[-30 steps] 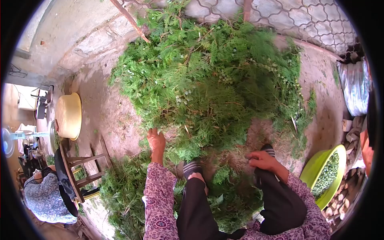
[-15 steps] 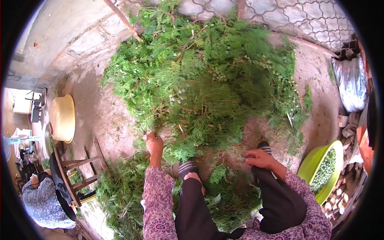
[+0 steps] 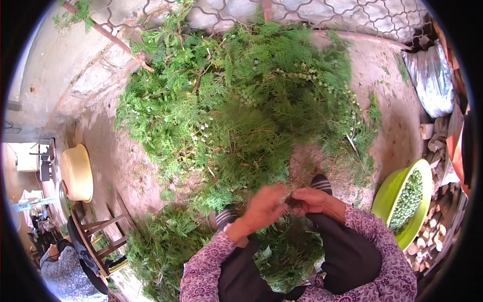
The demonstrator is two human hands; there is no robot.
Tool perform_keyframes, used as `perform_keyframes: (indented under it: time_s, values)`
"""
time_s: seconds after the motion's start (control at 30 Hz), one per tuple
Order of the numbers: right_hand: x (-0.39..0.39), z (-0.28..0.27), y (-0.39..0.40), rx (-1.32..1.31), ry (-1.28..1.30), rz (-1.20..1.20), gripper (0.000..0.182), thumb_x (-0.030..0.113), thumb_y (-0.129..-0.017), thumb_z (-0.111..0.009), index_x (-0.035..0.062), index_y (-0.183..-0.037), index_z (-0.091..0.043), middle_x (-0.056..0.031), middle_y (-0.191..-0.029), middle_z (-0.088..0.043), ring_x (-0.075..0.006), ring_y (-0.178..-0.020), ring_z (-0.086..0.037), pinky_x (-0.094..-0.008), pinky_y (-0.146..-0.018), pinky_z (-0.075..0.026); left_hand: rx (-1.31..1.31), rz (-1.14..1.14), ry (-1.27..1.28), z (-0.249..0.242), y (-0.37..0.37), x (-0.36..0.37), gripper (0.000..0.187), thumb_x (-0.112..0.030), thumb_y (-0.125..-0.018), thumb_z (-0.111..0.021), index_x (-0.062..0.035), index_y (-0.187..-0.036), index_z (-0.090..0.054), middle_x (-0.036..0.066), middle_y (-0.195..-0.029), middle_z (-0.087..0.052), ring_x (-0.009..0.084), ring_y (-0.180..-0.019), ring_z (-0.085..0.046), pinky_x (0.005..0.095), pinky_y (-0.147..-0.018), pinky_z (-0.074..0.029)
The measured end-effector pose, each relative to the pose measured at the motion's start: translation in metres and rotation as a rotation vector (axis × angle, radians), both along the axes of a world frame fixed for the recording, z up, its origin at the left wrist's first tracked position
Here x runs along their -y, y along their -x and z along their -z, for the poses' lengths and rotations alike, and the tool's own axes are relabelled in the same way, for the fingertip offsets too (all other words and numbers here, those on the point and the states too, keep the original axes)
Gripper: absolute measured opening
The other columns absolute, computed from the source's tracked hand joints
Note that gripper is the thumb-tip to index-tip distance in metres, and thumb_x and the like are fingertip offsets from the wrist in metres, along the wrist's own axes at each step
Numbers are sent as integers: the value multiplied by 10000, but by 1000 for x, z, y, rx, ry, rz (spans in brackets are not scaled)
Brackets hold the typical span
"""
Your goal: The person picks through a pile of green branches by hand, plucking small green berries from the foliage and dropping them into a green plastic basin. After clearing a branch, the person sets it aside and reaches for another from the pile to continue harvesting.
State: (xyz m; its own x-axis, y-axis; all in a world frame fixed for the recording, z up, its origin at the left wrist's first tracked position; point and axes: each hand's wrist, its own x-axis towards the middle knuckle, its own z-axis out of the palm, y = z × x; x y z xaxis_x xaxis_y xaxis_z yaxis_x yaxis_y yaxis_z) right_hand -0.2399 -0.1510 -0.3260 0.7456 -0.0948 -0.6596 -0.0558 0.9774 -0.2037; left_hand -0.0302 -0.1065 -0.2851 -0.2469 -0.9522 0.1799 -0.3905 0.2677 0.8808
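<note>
My left hand [image 3: 262,206] is in front of my knees, its fingers pointing at my right hand and blurred by motion. Beside it my right hand [image 3: 313,200] is closed in a pinch; what lies at its fingertips is too small to make out. The two hands nearly meet above the gap between my legs. Beyond them spreads a large heap of green evergreen branches [image 3: 211,116], with pale berry-like cones [image 3: 200,135] among them. A second pile of cut sprigs [image 3: 171,241] lies by my left leg, and more greenery [image 3: 289,246] is between my legs.
A lime-green basin [image 3: 377,204] holding small green cones [image 3: 408,201] stands at right, near stacked firewood [image 3: 427,229]. At left are a yellow basin [image 3: 78,173], a wooden stool [image 3: 103,231] and another person [image 3: 70,272]. Wire mesh [image 3: 332,15] runs along the back.
My left hand has left the edge of the branch heap and moved right, up to my right hand. My right hand has shifted slightly left. The view has turned a little.
</note>
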Motion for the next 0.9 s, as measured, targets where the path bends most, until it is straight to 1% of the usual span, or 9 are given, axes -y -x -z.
perform_keyframes:
  time_s: [0.07,0.13,0.33,0.4,0.43,0.57,0.63,0.73,0.9]
  values:
    - [-1,2,7,11,26,-62,238,289,-855,-516,69,-935,-557,-10,-806,-590,-94,-678,-556,-216,-498,-439,179,-240,-48,9,-27,17,318,-89,-704,-635,-22,-999,-540,142,-952,-553,264,-878,-539,347,-764,-439]
    - [-1,-1,11,-70,52,-93,211,275,-844,-540,72,-900,-564,-6,-741,-581,-80,-623,-545,-207,-478,-424,275,-501,-109,32,-54,32,309,-120,-707,-622,-23,-989,-544,157,-963,-555,307,-899,-523,364,-794,-423]
    - [-6,0,17,-132,185,-177,204,277,-837,-555,82,-897,-559,16,-726,-564,-62,-594,-534,-198,-477,-421,337,-716,-175,78,-83,78,292,-145,-735,-591,3,-983,-543,180,-970,-557,310,-873,-542,371,-770,-427]
    - [-4,1,20,-119,191,-161,203,279,-838,-554,85,-897,-558,19,-733,-563,-61,-596,-534,-198,-482,-424,395,-811,-239,98,-84,80,374,-171,-754,-577,22,-1069,-519,171,-937,-594,241,-796,-582,320,-726,-457]
    - [-5,1,23,-109,194,-152,202,281,-838,-553,87,-897,-558,22,-740,-562,-60,-598,-534,-198,-487,-428,276,-822,-385,77,-75,83,344,-197,-744,-592,31,-1000,-562,171,-916,-605,224,-796,-583,309,-733,-449]
    - [-5,5,28,-109,188,-131,211,285,-834,-559,83,-895,-558,20,-761,-564,-62,-600,-538,-194,-500,-435,289,-730,-385,65,-72,74,281,-205,-751,-586,26,-910,-603,147,-751,-624,250,-680,-594,324,-655,-456]
    - [-4,4,29,-116,218,-139,216,281,-831,-563,77,-905,-562,16,-755,-570,-69,-594,-548,-196,-497,-440,92,-734,-443,51,-69,67,244,-205,-766,-585,17,-860,-625,91,-675,-608,145,-613,-554,273,-602,-440]
    - [-5,5,31,-141,236,-111,227,275,-829,-567,65,-914,-565,7,-754,-576,-77,-594,-556,-193,-497,-442,80,-709,-490,23,-70,55,225,-182,-777,-587,20,-870,-623,40,-652,-580,68,-605,-490,227,-570,-412]
    - [3,-34,37,-174,407,-43,205,246,-834,-554,53,-903,-558,-7,-740,-571,-85,-610,-559,-201,-508,-445,-56,-690,-312,-38,-72,42,161,-124,-778,-595,18,-849,-628,-4,-645,-558,48,-599,-466,203,-553,-394]
